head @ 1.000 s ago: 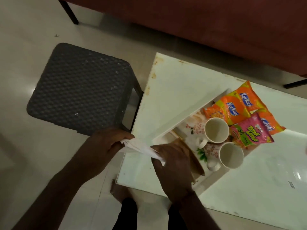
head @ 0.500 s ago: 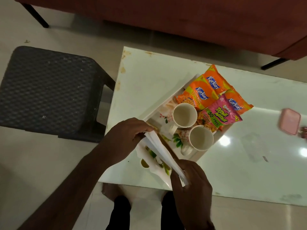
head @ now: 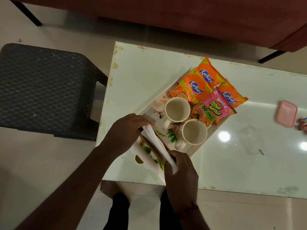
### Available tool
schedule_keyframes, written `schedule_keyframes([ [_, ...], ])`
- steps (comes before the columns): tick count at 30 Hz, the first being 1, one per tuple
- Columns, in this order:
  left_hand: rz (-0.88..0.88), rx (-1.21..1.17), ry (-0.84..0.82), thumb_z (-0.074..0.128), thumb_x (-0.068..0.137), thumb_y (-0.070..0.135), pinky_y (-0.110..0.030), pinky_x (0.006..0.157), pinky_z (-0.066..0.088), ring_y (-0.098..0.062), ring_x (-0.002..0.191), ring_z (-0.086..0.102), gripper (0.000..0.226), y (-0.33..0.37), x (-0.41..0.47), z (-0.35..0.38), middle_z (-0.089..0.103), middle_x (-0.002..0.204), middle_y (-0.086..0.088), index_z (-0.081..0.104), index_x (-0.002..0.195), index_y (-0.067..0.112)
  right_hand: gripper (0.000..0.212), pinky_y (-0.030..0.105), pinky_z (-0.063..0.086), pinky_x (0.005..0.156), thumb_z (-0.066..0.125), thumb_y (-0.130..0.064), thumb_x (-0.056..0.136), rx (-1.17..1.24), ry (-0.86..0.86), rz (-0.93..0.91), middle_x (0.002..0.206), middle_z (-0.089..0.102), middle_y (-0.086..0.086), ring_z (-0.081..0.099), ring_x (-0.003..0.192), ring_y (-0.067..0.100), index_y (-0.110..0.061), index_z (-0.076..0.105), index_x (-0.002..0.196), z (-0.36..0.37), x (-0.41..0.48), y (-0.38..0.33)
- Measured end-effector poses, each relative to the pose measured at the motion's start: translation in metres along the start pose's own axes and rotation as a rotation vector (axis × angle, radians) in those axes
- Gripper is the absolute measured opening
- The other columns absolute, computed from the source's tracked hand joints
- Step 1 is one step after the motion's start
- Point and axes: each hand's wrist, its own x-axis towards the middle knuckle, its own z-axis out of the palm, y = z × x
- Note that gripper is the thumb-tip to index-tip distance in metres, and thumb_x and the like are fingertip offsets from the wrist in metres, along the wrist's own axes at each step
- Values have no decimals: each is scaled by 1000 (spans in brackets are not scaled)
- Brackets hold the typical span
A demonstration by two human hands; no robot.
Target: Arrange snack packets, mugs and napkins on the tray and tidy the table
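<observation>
A white floral tray [head: 146,159] lies at an angle on the white table [head: 149,77]. Its far end holds three orange snack packets [head: 194,88] and a pink one [head: 212,108]. Two cream mugs [head: 177,109] [head: 195,131] stand in the middle, empty. My left hand [head: 127,130] and my right hand [head: 179,171] each grip one end of a stack of white napkins [head: 155,143] stretched over the tray's near end. A brown strip runs under the napkins.
A dark woven stool [head: 43,90] stands left of the table. A pink lidded box [head: 286,112] and a small wrapped item [head: 302,124] sit at the table's right edge. A red-brown sofa [head: 182,17] runs along the back. My legs are below the table's near edge.
The napkins came from beside the table's left edge to over the tray's near end. My right hand slid to their near end, and my view shifted right.
</observation>
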Motion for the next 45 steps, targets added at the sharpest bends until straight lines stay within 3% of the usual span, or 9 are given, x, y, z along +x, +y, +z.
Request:
schedule_keyframes([
  [6,-63,-50,6,61,83,-3,-28,88,51,-18,95,67,30,-11,3,13,73,102,0,72,103,16,30,22,50,77,77,-14,79,-40,-19,41,101,68,-11,62,91,11,-24,67,107,9,1,8],
  [10,-97,-3,11,60,82,-5,-14,87,37,-21,97,64,32,-17,2,21,73,104,-3,72,105,14,34,24,53,77,75,-10,79,-28,-29,26,102,66,-12,63,89,11,-23,66,109,14,0,13],
  [16,-126,43,33,58,86,2,-33,84,52,-23,93,65,31,-17,3,27,72,101,-3,73,106,21,34,22,52,78,77,-7,79,-29,8,21,101,69,-7,66,89,13,-19,65,109,19,-2,21],
  [23,-181,66,53,57,91,5,-34,93,49,-20,109,60,35,-17,-1,24,67,120,1,64,120,23,40,27,57,75,80,-25,77,-61,38,-21,107,68,-7,65,92,13,-21,62,112,10,-5,26],
  [27,-298,18,138,57,89,-1,-36,92,53,-20,110,60,43,-14,-21,13,60,127,-1,57,127,19,45,18,43,76,76,-38,71,-108,143,-154,108,64,-6,56,98,10,-19,63,109,-15,-11,33],
  [31,-467,-80,247,63,87,8,-22,75,47,-9,94,58,46,-3,-55,20,56,121,6,53,129,24,46,24,47,80,72,-43,74,-66,209,-216,113,60,-6,56,104,12,-17,64,111,-44,-1,46],
  [34,-656,-185,299,64,84,7,-21,67,43,-5,87,57,52,8,-79,42,55,119,7,50,131,26,42,23,47,82,71,-41,76,-44,255,-237,114,59,-10,53,106,4,-20,63,112,-68,19,57],
  [39,-930,-432,377,70,82,4,-10,65,45,-11,78,63,55,31,-104,87,60,123,-9,50,132,16,37,26,49,81,67,-41,81,-57,285,-224,110,58,-15,57,102,6,-25,59,114,-107,77,79],
  [45,-1045,-549,481,72,80,5,-3,61,43,-3,71,64,57,69,-100,124,64,118,-20,50,133,3,39,30,48,77,73,-30,83,-39,282,-158,105,64,-4,60,96,14,-21,60,118,-146,169,97],
])
